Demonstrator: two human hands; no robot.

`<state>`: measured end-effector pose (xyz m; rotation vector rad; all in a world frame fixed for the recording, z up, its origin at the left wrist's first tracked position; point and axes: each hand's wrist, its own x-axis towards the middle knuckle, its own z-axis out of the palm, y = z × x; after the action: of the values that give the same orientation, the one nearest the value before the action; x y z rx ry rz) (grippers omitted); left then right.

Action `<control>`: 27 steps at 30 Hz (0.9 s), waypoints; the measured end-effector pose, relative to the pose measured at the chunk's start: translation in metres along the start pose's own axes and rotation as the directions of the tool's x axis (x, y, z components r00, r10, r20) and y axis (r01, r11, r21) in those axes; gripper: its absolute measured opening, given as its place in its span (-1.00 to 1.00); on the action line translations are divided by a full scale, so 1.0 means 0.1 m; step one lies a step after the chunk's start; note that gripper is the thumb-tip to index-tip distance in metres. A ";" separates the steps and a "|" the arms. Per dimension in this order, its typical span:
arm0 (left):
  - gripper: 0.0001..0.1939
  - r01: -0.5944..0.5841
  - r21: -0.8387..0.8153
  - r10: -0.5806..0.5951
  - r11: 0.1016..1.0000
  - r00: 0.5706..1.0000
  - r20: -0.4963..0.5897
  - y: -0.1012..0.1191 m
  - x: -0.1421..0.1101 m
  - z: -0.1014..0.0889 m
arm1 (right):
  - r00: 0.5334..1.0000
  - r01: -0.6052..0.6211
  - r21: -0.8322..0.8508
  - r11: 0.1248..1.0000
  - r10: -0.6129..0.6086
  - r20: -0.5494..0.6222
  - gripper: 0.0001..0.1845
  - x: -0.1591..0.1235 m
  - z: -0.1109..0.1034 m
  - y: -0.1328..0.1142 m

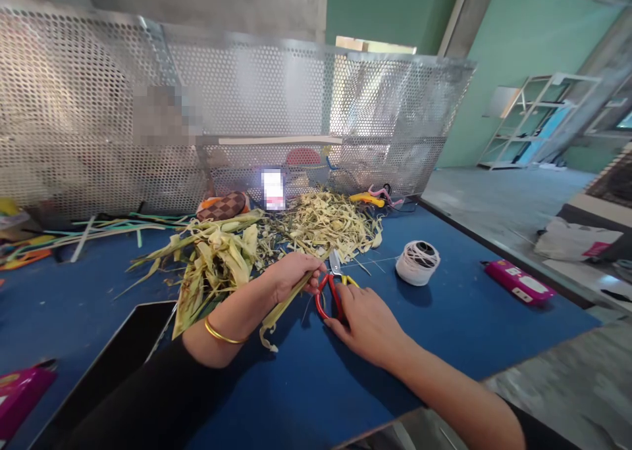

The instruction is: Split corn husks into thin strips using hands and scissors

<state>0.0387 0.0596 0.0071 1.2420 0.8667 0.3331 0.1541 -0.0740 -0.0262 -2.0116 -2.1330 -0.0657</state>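
Note:
My left hand (291, 275) is closed, pinching a narrow strip of corn husk (284, 312) that hangs down toward me with a curled end. Close beside it, my right hand (368, 318) grips the red-handled scissors (324, 299), its fingers over the handles. The scissor blades (336, 262) point away from me. A thin white thread runs across the table near the blades toward a ball of white string (417, 263) on the right. Whole dry corn husks (217, 256) lie left of my hands, and a heap of cut husk strips (336, 223) sits beyond them.
A perforated metal screen (257, 81) stands along the back of the blue table (276, 397). Pink packs lie at right (518, 282) and left (22, 397). A black tray (118, 351) lies by my left forearm. Plastic strips (103, 229) and a yellow-handled tool (367, 200) lie farther back.

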 end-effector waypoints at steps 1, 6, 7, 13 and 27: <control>-0.77 -0.005 0.001 0.005 1.000 1.000 0.001 0.00 0.00 0.00 | 1.000 -0.019 -0.002 1.000 0.019 0.016 -0.50 -0.04 -0.02 0.01; -0.79 -0.030 0.010 0.030 1.000 1.000 -0.008 -0.01 0.00 0.00 | 0.974 -0.183 -0.064 0.981 0.190 0.126 -0.49 -0.41 -0.13 0.24; -0.79 -0.028 0.011 0.028 1.000 1.000 -0.008 -0.01 0.00 0.01 | 0.963 -0.219 -0.092 0.972 0.230 0.140 -0.47 -0.50 -0.15 0.30; -0.81 -0.018 0.023 0.018 1.000 1.000 -0.012 -0.01 0.00 0.01 | 0.890 -0.387 -0.043 0.921 0.385 0.246 -0.28 -0.77 -0.23 0.57; -0.89 -0.038 0.015 0.038 0.999 0.999 -0.014 -0.01 0.00 0.00 | 0.850 -0.526 0.782 0.334 0.195 0.489 -0.55 -0.73 -0.52 0.61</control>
<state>0.0383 0.0590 0.0066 1.2726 0.8600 0.3675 0.2241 -0.1506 0.0047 -1.7128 -1.1841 1.2934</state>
